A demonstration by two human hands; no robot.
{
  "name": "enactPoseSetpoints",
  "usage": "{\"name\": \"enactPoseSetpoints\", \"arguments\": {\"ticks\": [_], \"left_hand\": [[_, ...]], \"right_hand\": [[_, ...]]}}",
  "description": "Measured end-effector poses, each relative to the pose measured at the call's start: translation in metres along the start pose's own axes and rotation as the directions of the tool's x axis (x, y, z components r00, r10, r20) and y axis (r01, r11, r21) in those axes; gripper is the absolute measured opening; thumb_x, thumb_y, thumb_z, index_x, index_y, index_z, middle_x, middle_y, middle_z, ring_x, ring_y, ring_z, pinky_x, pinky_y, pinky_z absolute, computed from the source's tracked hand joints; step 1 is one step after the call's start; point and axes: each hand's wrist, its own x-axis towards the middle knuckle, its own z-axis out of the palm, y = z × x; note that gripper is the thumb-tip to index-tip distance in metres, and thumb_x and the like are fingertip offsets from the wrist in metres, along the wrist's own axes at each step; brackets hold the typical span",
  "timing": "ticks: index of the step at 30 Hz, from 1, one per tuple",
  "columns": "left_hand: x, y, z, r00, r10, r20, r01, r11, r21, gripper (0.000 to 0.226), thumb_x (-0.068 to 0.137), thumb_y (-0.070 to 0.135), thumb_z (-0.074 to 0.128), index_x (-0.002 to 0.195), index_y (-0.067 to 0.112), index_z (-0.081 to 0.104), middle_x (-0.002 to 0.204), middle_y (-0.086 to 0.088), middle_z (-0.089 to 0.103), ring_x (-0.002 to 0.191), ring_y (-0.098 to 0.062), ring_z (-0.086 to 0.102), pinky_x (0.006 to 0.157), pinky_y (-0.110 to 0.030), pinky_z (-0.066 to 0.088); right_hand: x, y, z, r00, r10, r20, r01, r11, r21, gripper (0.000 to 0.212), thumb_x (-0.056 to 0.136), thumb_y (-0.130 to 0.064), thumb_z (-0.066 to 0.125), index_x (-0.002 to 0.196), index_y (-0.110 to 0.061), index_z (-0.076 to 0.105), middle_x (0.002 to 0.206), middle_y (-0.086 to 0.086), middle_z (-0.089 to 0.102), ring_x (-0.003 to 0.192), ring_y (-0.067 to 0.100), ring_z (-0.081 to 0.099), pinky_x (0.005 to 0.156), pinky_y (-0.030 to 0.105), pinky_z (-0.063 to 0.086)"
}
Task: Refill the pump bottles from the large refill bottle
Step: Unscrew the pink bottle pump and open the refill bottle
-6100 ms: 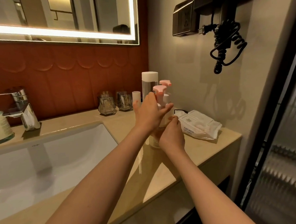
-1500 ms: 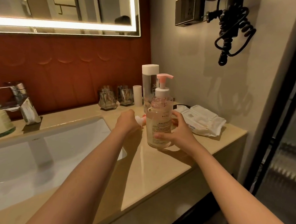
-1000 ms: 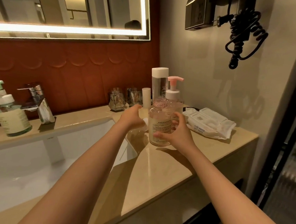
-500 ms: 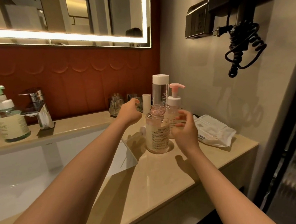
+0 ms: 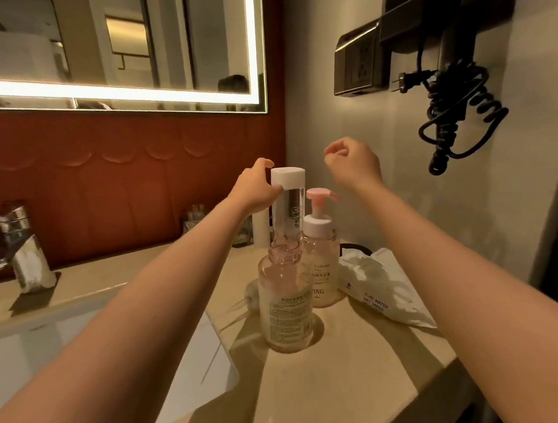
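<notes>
A clear bottle [image 5: 286, 304] with its pump removed stands open-necked on the beige counter [image 5: 353, 362]. Its pump head [image 5: 251, 295] lies on the counter just left of it. Behind it stands a second bottle with a pink pump [image 5: 321, 261]. The tall clear refill bottle with a white cap [image 5: 288, 191] stands at the back. My left hand [image 5: 254, 188] grips that bottle at the cap. My right hand [image 5: 354, 163] hovers to the cap's right, fingers curled, holding nothing.
A pack of wet wipes [image 5: 380, 287] lies right of the bottles by the wall. The sink basin [image 5: 84, 344] and tap [image 5: 17, 244] are at the left. Small glass jars [image 5: 194, 219] stand at the back. A hair dryer cord [image 5: 453, 118] hangs on the right wall.
My right hand let go of the open bottle and rose toward the refill bottle's cap. My left hand moved up from the counter and took hold of the refill bottle's top.
</notes>
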Motion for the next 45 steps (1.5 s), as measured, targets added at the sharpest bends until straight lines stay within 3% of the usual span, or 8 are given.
{"name": "enactPoseSetpoints", "arguments": {"ticks": [5,12,15,18,28,33,40,45], "left_hand": [[0.024,-0.008,0.018,0.996,-0.071,0.046,0.073,0.995,-0.06,0.075,0.085,0.019,0.065,0.143,0.007,0.019,0.138,-0.016,0.043,0.119,-0.026,0.048,0.083,-0.026,0.044],[0.055,-0.036,0.043,0.974,-0.203,0.095,0.217,0.963,-0.162,0.099,0.078,0.028,0.074,0.146,0.006,0.007,0.142,-0.013,0.038,0.125,-0.027,0.043,0.087,-0.028,0.039],[0.063,-0.045,0.056,0.959,-0.204,0.198,0.239,0.956,-0.169,0.096,0.066,0.044,0.08,0.14,0.01,0.03,0.133,-0.007,0.047,0.119,-0.023,0.049,0.093,-0.032,0.043],[0.066,-0.054,0.066,0.966,-0.164,0.198,0.201,0.962,-0.184,0.064,0.065,0.041,0.081,0.117,0.011,0.058,0.109,-0.004,0.062,0.098,-0.017,0.059,0.069,-0.021,0.048],[0.058,-0.039,0.045,0.994,-0.084,-0.074,0.07,0.983,-0.172,0.064,0.062,0.041,0.083,0.116,0.014,0.061,0.107,-0.002,0.065,0.095,-0.016,0.061,0.079,-0.028,0.051],[0.054,-0.013,-0.004,0.967,-0.029,-0.254,-0.014,0.986,-0.166,0.066,0.065,0.045,0.08,0.119,0.014,0.059,0.112,-0.002,0.064,0.095,-0.012,0.057,0.074,-0.021,0.044],[0.011,0.003,-0.066,0.931,0.043,-0.362,-0.063,0.997,-0.045,0.057,0.064,0.051,0.077,0.11,0.02,0.064,0.103,0.004,0.064,0.089,-0.009,0.055,0.074,-0.021,0.04],[-0.036,0.005,-0.096,0.924,0.044,-0.38,-0.058,0.998,-0.023,0.053,0.064,0.053,0.076,0.107,0.022,0.067,0.102,0.005,0.066,0.09,-0.01,0.057,0.065,-0.015,0.038]], "right_hand": [[0.039,-0.014,0.018,0.936,0.184,0.301,-0.159,0.982,-0.106,0.038,0.092,-0.021,0.049,0.127,-0.009,0.052,0.124,0.01,0.052,0.1,0.021,0.047,0.076,0.03,0.038],[0.072,0.003,0.046,0.816,0.27,0.512,-0.173,0.958,-0.23,0.043,0.094,-0.023,0.048,0.134,-0.01,0.038,0.133,0.012,0.045,0.113,0.026,0.047,0.093,0.037,0.041],[0.085,0.016,0.054,0.743,0.321,0.588,-0.239,0.947,-0.216,0.059,0.092,-0.034,0.052,0.143,-0.014,0.03,0.136,0.013,0.044,0.121,0.03,0.046,0.093,0.04,0.041],[0.091,0.028,0.057,0.7,0.299,0.648,-0.258,0.953,-0.161,0.066,0.089,-0.043,0.054,0.143,-0.014,0.03,0.133,0.014,0.047,0.12,0.029,0.048,0.092,0.038,0.043],[0.088,0.0,0.041,0.796,0.123,0.592,-0.058,0.99,-0.128,0.068,0.082,-0.038,0.067,0.136,-0.005,0.04,0.126,0.012,0.054,0.107,0.025,0.057,0.088,0.034,0.048],[0.078,-0.046,0.026,0.868,-0.064,0.493,0.063,0.998,0.019,0.069,0.079,-0.041,0.07,0.133,-0.007,0.043,0.113,0.007,0.055,0.077,0.011,0.053,0.072,0.028,0.043],[0.039,-0.097,0.012,0.898,-0.124,0.422,0.051,0.982,0.18,0.075,0.078,-0.04,0.072,0.135,-0.007,0.039,0.126,0.007,0.056,0.103,0.021,0.06,0.088,0.035,0.045],[-0.001,-0.123,0.006,0.897,-0.16,0.413,0.066,0.97,0.232,0.065,0.079,-0.041,0.071,0.128,-0.009,0.043,0.121,0.006,0.057,0.097,0.019,0.061,0.09,0.035,0.049]]}}
